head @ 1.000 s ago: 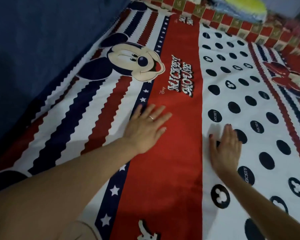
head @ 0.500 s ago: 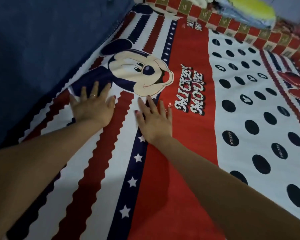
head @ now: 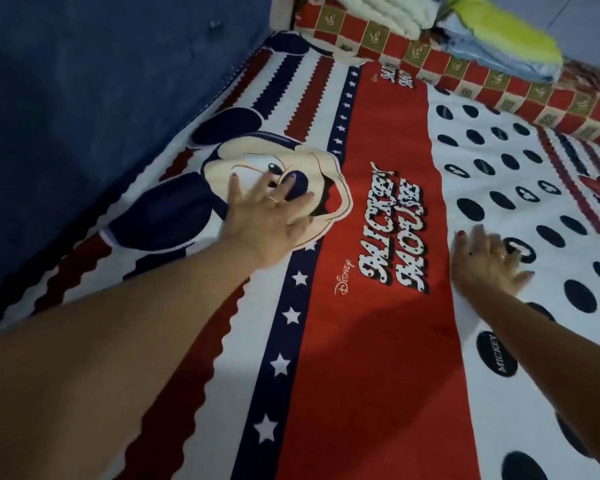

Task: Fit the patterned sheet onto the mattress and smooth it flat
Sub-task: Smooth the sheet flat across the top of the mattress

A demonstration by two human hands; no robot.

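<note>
I am pressing both palms flat onto the patterned sheet [head: 368, 341], which is lying spread across the mattress and filling nearly the whole view. My left hand [head: 267, 220] is resting at about ten o'clock from the middle of the view, fingers straight and fanned out over the printed cartoon mouse face [head: 312, 188], with a ring showing on one finger. My right hand [head: 489, 261] is lying at about three o'clock, well apart from the left, its fingers also spread and flat, touching the white dotted panel [head: 499, 168] just beside the edge of the red band [head: 388, 116]. Neither hand is gripping any cloth; both are lying open on the fabric. The "Mickey Mouse" lettering [head: 392, 230] is sitting between my two hands on the red band. A navy stripe with white stars [head: 291, 313] is running from six o'clock up toward twelve, beside my left forearm. A dark blue surface [head: 84, 98] is bordering the sheet along the nine o'clock side. At twelve to two o'clock a red and gold checked cover [head: 465, 74] is meeting the far end of the sheet, with white bedding [head: 395, 12] and a yellow-green and pale blue bundle [head: 506, 43] piled on it.
</note>
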